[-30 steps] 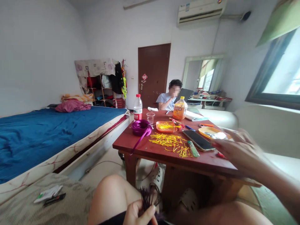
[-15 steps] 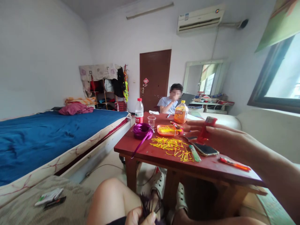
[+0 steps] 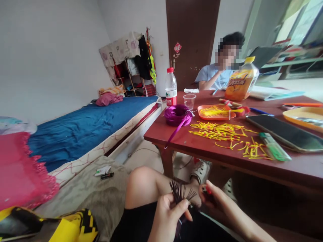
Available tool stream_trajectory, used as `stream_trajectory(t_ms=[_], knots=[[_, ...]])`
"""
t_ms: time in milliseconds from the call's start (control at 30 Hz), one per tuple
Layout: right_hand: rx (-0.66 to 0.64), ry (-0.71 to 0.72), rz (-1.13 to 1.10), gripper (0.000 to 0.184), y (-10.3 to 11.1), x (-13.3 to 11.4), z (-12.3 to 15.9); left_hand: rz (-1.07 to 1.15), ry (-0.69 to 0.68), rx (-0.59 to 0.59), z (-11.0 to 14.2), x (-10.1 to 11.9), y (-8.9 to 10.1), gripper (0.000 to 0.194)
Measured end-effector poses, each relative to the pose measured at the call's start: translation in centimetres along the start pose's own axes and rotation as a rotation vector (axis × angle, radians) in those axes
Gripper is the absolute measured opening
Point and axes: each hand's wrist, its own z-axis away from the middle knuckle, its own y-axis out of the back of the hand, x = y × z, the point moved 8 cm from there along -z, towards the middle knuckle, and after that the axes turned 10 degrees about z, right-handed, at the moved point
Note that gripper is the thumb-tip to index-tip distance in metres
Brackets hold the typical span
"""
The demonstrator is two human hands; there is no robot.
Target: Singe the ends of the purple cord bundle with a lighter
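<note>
Over my lap, my left hand (image 3: pixel 168 215) is closed round a bundle of dark purple strips (image 3: pixel 180 191) whose ends fan out upward. Just to its right, my right hand (image 3: pixel 218 203) is closed on a small red object (image 3: pixel 207 190), held beside the strip ends. Both hands sit below the front edge of the red-brown table (image 3: pixel 202 151). On the table lie several yellow strips (image 3: pixel 227 134), a purple ribbon coil (image 3: pixel 176 116), an orange tray (image 3: pixel 214 112) with more yellow strips, a phone (image 3: pixel 285 132) and a green lighter (image 3: pixel 274 151).
Another person (image 3: pixel 219 70) sits at the table's far side. A water bottle (image 3: pixel 171 87), a clear cup (image 3: pixel 189 101), an orange drink bottle (image 3: pixel 241 84) and a yellow dish (image 3: pixel 304 116) stand on the table. A blue bed (image 3: pixel 83 124) lies on the left.
My right hand has come down from above the table to my lap, carrying the small red object next to the bundle. The view has dropped and moved closer.
</note>
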Motion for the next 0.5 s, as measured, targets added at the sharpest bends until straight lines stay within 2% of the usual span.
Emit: stream_trajectory(t_ms=[67, 167, 267, 500], knots=[[0.04, -0.041, 0.021, 0.051, -0.3, 0.7, -0.3, -0.019, 0.027, -0.001, -0.5, -0.3, -0.2, 0.03], [0.221, -0.107, -0.014, 0.052, 0.1, 2.0, -0.3, -0.051, 0.073, 0.006, -1.2, -0.8, -0.4, 0.029], [0.33, -0.15, -0.064, 0.051, 0.2, 3.5, -0.2, -0.09, 0.11, 0.033, -1.6, -1.5, -0.4, 0.029], [0.393, -0.158, -0.054, 0.054, 0.9, 5.1, -0.4, -0.154, 0.128, 0.087, -2.3, -2.7, -0.1, 0.032]])
